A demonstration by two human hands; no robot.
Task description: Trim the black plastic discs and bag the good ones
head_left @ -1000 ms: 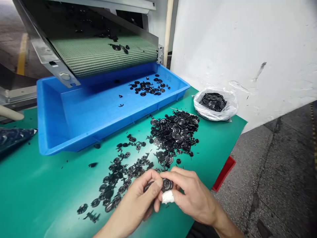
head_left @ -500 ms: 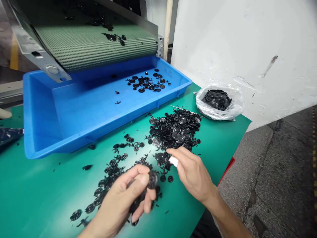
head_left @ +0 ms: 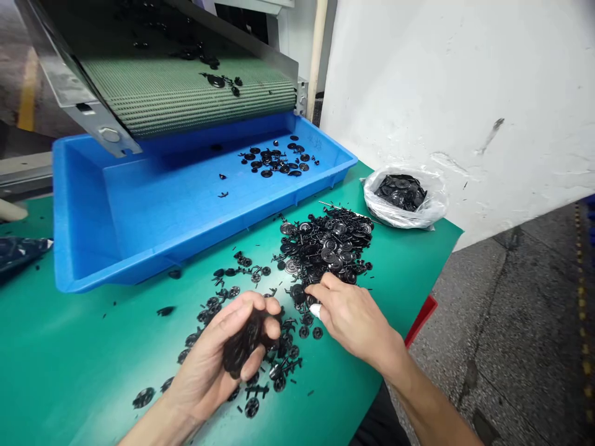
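Note:
My left hand (head_left: pixel 218 362) is cupped palm-up over the green table (head_left: pixel 69 365), its fingers curled round a stack of black plastic discs (head_left: pixel 244 344). My right hand (head_left: pixel 346 316), one fingertip wrapped in white tape, reaches into the pile of black disc parts (head_left: pixel 325 248) and pinches at a piece at the pile's near edge. More loose black discs and sprue bits (head_left: pixel 218 310) are scattered across the table around and under my left hand.
A blue plastic tray (head_left: pixel 139 204) with several black parts sits under the end of a green conveyor belt (head_left: pixel 186 93). A clear plastic bag of black parts (head_left: pixel 402 195) lies by the white wall. A red bin edge (head_left: pixel 421 319) shows beyond the table's right edge.
Both hands came apart from one disc held together. My left hand turned palm-up with a handful of discs. My right hand reached forward to the pile.

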